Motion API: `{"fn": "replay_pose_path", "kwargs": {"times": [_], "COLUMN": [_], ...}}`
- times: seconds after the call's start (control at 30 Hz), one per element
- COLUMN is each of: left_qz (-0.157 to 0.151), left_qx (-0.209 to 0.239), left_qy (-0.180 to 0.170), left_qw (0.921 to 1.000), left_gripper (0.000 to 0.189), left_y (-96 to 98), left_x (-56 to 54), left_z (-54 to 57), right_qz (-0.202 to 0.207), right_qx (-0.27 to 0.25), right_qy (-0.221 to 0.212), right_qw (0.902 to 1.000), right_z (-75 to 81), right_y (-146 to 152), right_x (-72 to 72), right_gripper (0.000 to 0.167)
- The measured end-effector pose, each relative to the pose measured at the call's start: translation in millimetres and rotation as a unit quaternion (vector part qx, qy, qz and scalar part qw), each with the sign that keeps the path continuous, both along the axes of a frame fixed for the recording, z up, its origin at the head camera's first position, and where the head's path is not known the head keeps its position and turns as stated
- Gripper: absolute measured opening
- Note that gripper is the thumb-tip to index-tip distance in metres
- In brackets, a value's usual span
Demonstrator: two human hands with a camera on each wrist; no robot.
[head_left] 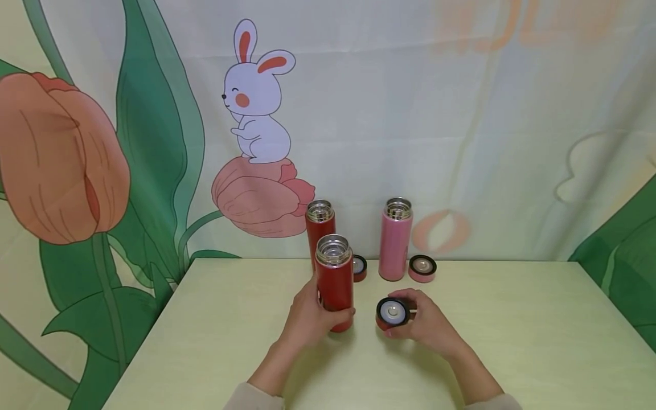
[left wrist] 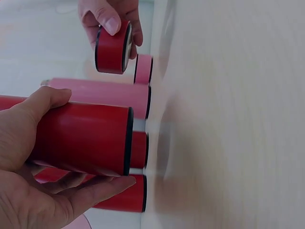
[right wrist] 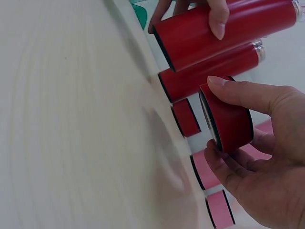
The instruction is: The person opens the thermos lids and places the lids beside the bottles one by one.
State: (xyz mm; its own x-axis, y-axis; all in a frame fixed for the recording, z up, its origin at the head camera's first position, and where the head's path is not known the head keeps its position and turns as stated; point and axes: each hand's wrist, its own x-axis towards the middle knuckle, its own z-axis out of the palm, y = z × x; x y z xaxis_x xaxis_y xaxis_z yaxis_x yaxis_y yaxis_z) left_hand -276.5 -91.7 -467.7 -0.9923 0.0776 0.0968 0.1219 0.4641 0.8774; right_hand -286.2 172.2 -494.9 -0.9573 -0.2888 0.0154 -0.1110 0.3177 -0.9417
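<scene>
My left hand (head_left: pixel 306 319) grips the lower half of an uncapped red thermos bottle (head_left: pixel 335 287), upright with its steel mouth upward. In the left wrist view its black base (left wrist: pixel 128 140) hangs a little above the table. To the right, my right hand (head_left: pixel 433 326) pinches a red lid (right wrist: pixel 228 117) by its sides, thumb on one side and fingers on the other. The lid's pale inner face with a black rim shows in the head view, turned upward. Lid and held bottle are apart, side by side above the table.
Behind the held bottle stands another uncapped red bottle (head_left: pixel 319 228), partly hidden, with a red lid (head_left: pixel 361 268) beside it. An uncapped pink bottle (head_left: pixel 394 247) and its pink lid (head_left: pixel 422 270) stand at the table's (head_left: pixel 538 330) back edge, before a printed cloth backdrop (head_left: pixel 369 125).
</scene>
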Motion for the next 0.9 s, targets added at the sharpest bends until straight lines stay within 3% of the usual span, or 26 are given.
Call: {"fn": "replay_pose_path", "kwargs": {"times": [0.4,0.9], "left_qz": [0.019,0.027], "left_qx": [-0.017,-0.032], "left_qy": [-0.019,-0.029], "left_qw": [0.9995,0.9987], "left_gripper": [0.075,0.079], "left_y": [-22.8,-35.9], "left_x": [-20.4,-35.8], "left_z": [-6.6,-12.6], "right_qz": [-0.053,-0.083], "right_qx": [0.049,0.045], "right_qy": [0.032,0.027], "right_qw": [0.9969,0.9951], "right_z": [-12.9,-26.1], "right_y": [-39,-76], "right_x": [-22.8,-47.0], "right_gripper": [0.071,0.070]}}
